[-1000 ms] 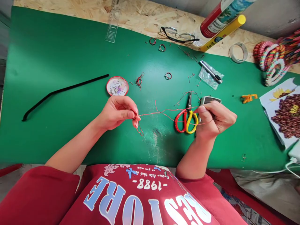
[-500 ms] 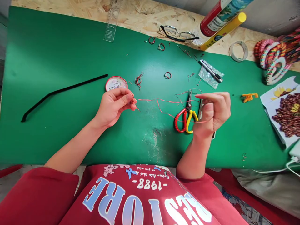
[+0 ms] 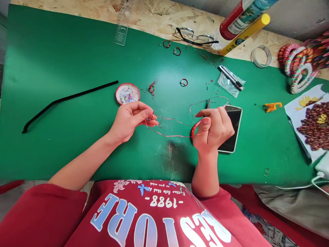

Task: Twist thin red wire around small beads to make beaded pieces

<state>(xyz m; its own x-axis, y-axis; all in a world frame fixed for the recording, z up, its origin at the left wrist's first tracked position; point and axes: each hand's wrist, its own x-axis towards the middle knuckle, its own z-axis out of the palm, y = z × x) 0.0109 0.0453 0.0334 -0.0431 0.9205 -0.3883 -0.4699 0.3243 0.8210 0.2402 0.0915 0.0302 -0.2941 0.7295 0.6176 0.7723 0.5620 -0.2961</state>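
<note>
My left hand [image 3: 130,120] is closed in a pinch on a small knotted piece of thin red cord, partly hidden by the fingertips. From it the red cord [image 3: 172,136] runs in slack strands across to my right hand [image 3: 214,128]. There the fingers are curled, with a strand at the thumb and the index finger bent above it. One loop of cord rises behind the right knuckles. Under that hand lie scissors, mostly covered, with a red handle [image 3: 193,132] showing. A red-rimmed shallow dish [image 3: 116,94] of tiny beads sits just beyond my left hand.
A phone [image 3: 234,125] lies right of my right hand. Farther back are a tangle of cord [image 3: 151,89], a cord ring [image 3: 184,82], a pen [image 3: 231,78] on a plastic bag, and eyeglasses [image 3: 196,37]. A black stick [image 3: 70,99] lies at left, an orange clip [image 3: 272,107] at right.
My right hand has moved left, toward my left hand, uncovering the phone and covering most of the scissors. The cord has gone slacker. My left hand has shifted slightly right and nearer.
</note>
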